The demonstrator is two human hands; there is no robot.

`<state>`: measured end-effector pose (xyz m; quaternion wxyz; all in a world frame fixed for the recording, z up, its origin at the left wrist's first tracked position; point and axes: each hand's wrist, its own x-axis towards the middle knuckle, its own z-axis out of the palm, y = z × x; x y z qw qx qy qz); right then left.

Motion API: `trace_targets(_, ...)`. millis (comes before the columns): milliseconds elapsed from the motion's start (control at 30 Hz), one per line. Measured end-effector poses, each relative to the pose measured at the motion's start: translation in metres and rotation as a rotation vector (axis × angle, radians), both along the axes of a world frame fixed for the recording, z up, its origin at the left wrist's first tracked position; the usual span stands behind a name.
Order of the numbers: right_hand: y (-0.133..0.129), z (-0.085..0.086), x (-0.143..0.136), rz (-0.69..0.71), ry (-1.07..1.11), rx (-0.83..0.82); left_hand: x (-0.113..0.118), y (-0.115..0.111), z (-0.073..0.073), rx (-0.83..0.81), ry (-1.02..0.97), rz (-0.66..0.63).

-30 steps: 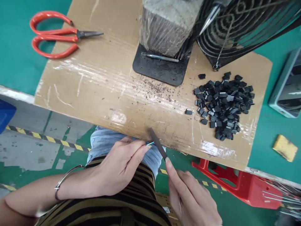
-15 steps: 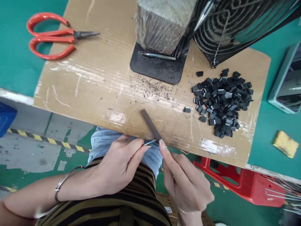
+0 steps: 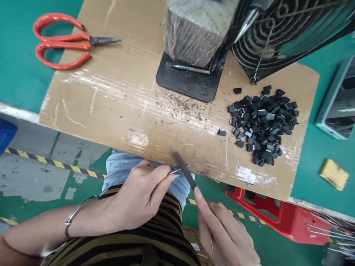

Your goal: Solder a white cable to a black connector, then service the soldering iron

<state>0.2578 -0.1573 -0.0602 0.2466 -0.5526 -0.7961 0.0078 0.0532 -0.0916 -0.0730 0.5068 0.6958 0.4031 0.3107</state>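
The green workbench [image 3: 310, 177] bears a cardboard sheet [image 3: 116, 99], red-handled scissors [image 3: 80, 45] across the sheet's left edge, black connectors [image 3: 263, 125] toward its right.

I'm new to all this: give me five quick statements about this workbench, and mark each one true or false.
1. The right hand holds a flat dark file. True.
2. The left hand holds the red-handled scissors. False: it pinches a thin rod; the scissors lie on the bench.
3. Many small black parts are heaped on the cardboard. True.
4. The yellow sponge lies on the cardboard. False: the sponge is on the green tabletop beside it.
5. The file lies across the rod. True.
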Motion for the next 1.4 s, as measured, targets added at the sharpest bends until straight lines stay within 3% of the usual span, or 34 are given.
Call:
trace_targets(133,0.005,-0.004,-0.002,-0.021,0.019,0.055,0.0,0.001,0.0,-0.059,-0.058,0.012)
trace_targets(367,-0.005,-0.011,0.003,0.0,0.043,0.026,0.0,0.006,0.009,-0.304,-0.193,0.012)
trace_targets(500,0.001,-0.018,0.001,0.006,0.097,0.122,0.0,0.005,0.007,-0.369,-0.28,0.015)
trace_targets(767,-0.001,-0.019,0.004,0.011,0.064,0.116,-0.006,0.008,0.005,-0.565,-0.336,-0.052)
trace_targets(900,0.006,-0.019,0.002,0.035,0.074,0.11,-0.001,0.01,0.005,-0.429,-0.307,-0.007)
trace_targets(1133,0.001,-0.01,0.002,0.0,0.035,0.074,-0.001,0.003,0.0,-0.073,-0.083,0.008)
trace_targets(1400,0.003,-0.001,0.001,-0.008,-0.04,0.028,-0.002,0.0,-0.003,0.061,0.009,0.004)
